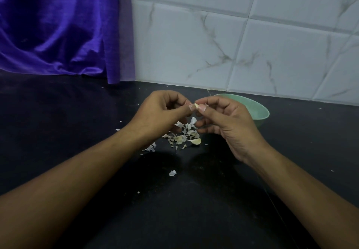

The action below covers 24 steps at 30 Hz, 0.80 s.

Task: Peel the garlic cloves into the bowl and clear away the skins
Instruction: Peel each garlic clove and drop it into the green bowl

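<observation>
Both hands meet above the black counter, pinching one small pale garlic clove [195, 105] between thumbs and forefingers. My left hand [161, 110] grips it from the left, my right hand [223, 118] from the right. Directly below them lies a pile of papery garlic skins [183, 134], with one whole clove [195, 141] at the pile's right edge. A light green bowl [258, 110] stands behind my right hand, near the wall; the hand hides much of it and its contents cannot be seen.
A stray skin flake [172, 173] lies nearer to me on the black counter [77, 122], with tiny bits scattered around. A purple cloth [58, 31] hangs at the back left. White marbled wall tiles [242, 35] close off the back.
</observation>
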{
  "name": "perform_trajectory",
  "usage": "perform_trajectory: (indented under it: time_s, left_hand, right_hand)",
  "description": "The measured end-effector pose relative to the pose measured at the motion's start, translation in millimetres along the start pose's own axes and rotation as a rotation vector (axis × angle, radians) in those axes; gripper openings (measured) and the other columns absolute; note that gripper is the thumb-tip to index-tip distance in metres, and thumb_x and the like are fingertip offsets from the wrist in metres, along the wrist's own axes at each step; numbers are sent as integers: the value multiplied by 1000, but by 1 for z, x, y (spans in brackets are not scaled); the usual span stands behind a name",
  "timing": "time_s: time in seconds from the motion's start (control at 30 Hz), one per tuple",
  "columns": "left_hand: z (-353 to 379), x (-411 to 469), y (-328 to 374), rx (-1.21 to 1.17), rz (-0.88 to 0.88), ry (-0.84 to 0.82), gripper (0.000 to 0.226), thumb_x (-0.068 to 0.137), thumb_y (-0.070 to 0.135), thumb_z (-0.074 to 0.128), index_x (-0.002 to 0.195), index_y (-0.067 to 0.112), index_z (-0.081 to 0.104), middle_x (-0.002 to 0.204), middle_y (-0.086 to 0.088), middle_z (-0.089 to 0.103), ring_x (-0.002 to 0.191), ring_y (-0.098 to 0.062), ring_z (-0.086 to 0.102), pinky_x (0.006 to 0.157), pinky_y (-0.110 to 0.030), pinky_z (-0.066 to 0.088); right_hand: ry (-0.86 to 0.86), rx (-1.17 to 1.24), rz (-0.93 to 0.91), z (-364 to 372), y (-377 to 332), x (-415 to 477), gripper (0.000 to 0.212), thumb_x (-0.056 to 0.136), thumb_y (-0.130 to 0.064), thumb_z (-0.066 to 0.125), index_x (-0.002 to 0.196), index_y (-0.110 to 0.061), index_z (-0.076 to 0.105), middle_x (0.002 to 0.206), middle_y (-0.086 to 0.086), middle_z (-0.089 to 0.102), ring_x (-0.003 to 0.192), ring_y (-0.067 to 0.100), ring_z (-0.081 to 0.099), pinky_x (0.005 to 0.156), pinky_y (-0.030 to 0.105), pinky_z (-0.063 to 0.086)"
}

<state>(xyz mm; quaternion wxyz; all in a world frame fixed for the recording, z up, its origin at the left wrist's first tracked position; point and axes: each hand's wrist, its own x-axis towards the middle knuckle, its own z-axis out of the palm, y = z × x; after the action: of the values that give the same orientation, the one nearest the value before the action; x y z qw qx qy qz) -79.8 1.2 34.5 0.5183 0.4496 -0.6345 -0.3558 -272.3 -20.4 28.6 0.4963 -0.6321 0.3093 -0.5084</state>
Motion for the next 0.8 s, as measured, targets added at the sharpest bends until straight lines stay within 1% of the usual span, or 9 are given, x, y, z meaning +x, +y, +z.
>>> perform_trajectory:
  time_s: [0.07,0.2,0.33,0.43,0.53,0.6,0.63,0.77,0.8]
  left_hand:
    - [0,1,-2,-9,-8,2,16,93,23,77,93,7,75,90,-18,75,77,-21,71,71,-47,63]
    - [0,1,-3,-19,-8,3,15,94,21,75,94,6,75,89,-17,75,76,-19,71,68,-41,63]
    - [-1,2,-3,56,24,-3,8,94,19,75,91,12,77,86,-11,77,78,-18,73,66,-40,63]
    - [-1,2,-4,69,27,2,10,94,24,76,89,16,78,84,-7,77,79,-18,74,65,-38,61]
    - [0,2,-5,96,41,27,18,94,32,76,88,15,78,82,-6,77,78,-20,76,62,-35,60]
    - [0,2,-5,143,54,46,17,93,32,78,86,16,78,79,-5,77,77,-23,76,60,-34,60]
    - [0,2,-6,159,52,49,15,92,31,79,85,18,78,77,-4,77,77,-24,76,61,-35,60]
    - [-1,2,-5,145,25,23,11,92,27,78,86,18,80,78,-4,78,74,-17,75,62,-32,58]
    - [-1,2,-4,142,22,16,10,93,26,78,88,17,80,79,-5,78,74,-15,74,62,-32,57]
  right_hand:
    - [2,-35,-23,0,1,0,13,94,-8,71,106,-6,75,85,10,73,67,19,68,64,30,62]
    - [-26,-104,-50,-1,1,1,18,92,-5,73,110,-2,73,82,10,75,70,24,71,67,36,62]
    - [-21,-147,-62,-1,4,2,15,92,-3,73,107,-2,71,84,15,75,71,26,74,68,39,61]
    - [-15,-188,-97,-1,6,3,12,93,-2,73,104,-5,71,85,15,76,72,29,75,69,41,61]
    - [-24,-205,-148,0,6,3,13,91,0,74,103,-5,72,90,14,77,72,29,75,67,38,61]
    - [-38,-218,-172,1,7,1,14,90,3,74,101,-5,73,91,14,77,71,27,74,65,31,61]
    - [-40,-227,-176,2,7,1,14,89,3,75,100,-5,73,90,13,78,71,26,74,65,30,61]
    - [-11,-261,-173,0,9,2,13,89,0,77,100,-4,73,87,13,78,74,35,76,68,42,63]
    - [-4,-263,-174,-1,9,2,13,89,0,77,100,-4,74,85,13,78,74,34,76,68,41,63]
